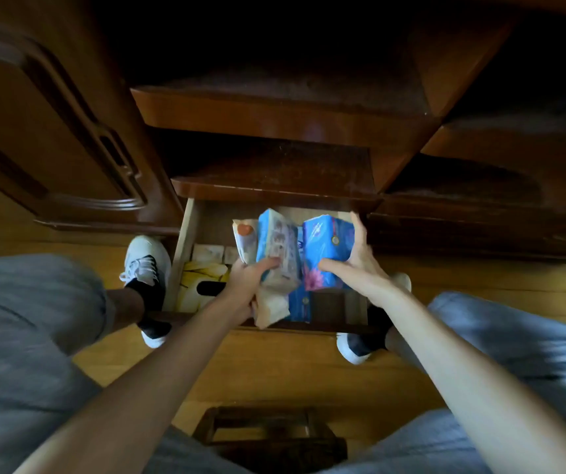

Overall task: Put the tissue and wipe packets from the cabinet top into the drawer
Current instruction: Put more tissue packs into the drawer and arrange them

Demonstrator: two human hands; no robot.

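Two hands over an open wooden drawer (185,234), pulled out from under a dark brown cabinet (274,186), seen from above between two knees in grey shorts (25,319)

Left hand (245,278) closed around a bundle of packets: a light blue tissue packet (276,241) with a printed pattern, thumb pressed across its face, and beside it on the left a whitish wipe packet (244,237) with an orange mark near the top; both upright, slightly tilted, lower ends reaching toward the drawer's front edge

Right hand (353,265) spread wide, not fully closed, fingers along the far right side of a deep blue tissue packet (326,254) with a pink flower, thumb pressed against its lower front; packet upright, touching the light blue one on its left

All three packets within the drawer opening, held rather than lying flat; whether their bottoms rest on the drawer floor, impossible to tell

Already in the drawer, left part: a yellow packet with a pale flower print (202,275) and some small beige packets (208,253) behind it, partly hidden

On the wooden floor (274,364): a white and black sneaker (146,261) left of the drawer, another sneaker (353,350) at its right front corner, and a small dark wooden stool (267,436) near the bottom edge
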